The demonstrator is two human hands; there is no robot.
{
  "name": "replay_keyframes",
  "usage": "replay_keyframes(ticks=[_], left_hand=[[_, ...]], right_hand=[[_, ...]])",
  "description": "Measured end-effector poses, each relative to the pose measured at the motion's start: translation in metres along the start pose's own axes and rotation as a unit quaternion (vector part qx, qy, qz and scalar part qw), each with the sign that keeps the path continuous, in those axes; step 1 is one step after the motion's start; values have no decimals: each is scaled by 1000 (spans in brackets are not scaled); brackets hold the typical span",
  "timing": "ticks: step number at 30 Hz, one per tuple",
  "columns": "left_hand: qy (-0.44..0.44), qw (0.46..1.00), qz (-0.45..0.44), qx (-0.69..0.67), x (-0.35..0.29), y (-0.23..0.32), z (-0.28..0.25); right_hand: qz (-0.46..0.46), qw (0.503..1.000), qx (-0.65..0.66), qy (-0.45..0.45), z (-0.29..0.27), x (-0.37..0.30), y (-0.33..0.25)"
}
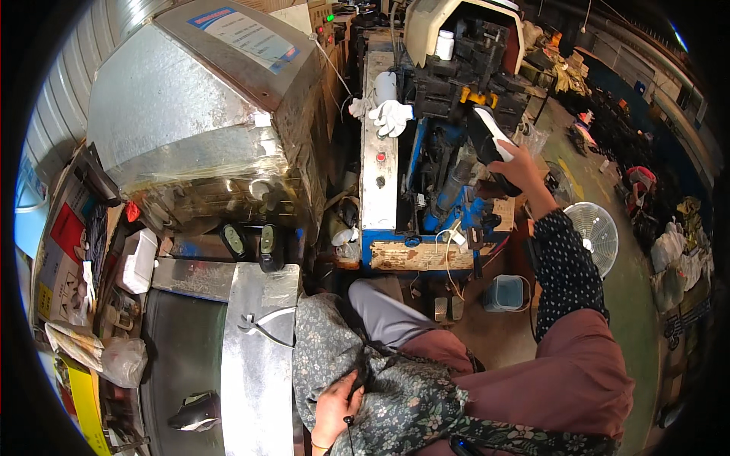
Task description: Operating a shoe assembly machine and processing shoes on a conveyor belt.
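A black shoe with a white sole edge [493,131] is in my right hand [519,169], which closes around its lower end. The shoe's upper end reaches the dark clamp head of a machine [464,80], right beside a yellow part [477,96]. My left hand [337,410] is low in front of me against the floral cloth [411,387], fingers bent and closed. A dark patch shows at its fingertips, and I cannot make out what it holds. A thin black cord with a small round end hangs by that hand.
A conveyor belt [179,334] on the left carries another dark shoe [196,413]. Two black pieces with green faces [233,240] stand beyond the metal plate [262,380]. White gloves [391,118] lie on the machine's panel. A fan [591,239] and a bucket [504,293] stand right.
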State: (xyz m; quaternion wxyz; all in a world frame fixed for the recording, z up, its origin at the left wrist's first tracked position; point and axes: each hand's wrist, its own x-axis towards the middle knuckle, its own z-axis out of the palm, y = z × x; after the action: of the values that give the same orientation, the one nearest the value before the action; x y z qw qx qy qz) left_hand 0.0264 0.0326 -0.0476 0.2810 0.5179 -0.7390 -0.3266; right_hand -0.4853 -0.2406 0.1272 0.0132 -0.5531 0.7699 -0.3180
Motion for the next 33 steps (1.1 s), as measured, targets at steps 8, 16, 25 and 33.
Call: replay_keyframes(ticks=[8,16,25,33], left_hand=[[-21,999,-22,43,-5,3,4],[23,998,-63,23,-12,1,13],[413,866,-269,87,-4,-156,-71],[591,530,-608,-27,-5,-241,-196]], right_hand=[[-2,983,-167,75,59,-42,3],[-9,988,-108,110,60,-20,4],[-142,981,-51,126,62,34,22],[-124,909,-364,160,89,92,47]])
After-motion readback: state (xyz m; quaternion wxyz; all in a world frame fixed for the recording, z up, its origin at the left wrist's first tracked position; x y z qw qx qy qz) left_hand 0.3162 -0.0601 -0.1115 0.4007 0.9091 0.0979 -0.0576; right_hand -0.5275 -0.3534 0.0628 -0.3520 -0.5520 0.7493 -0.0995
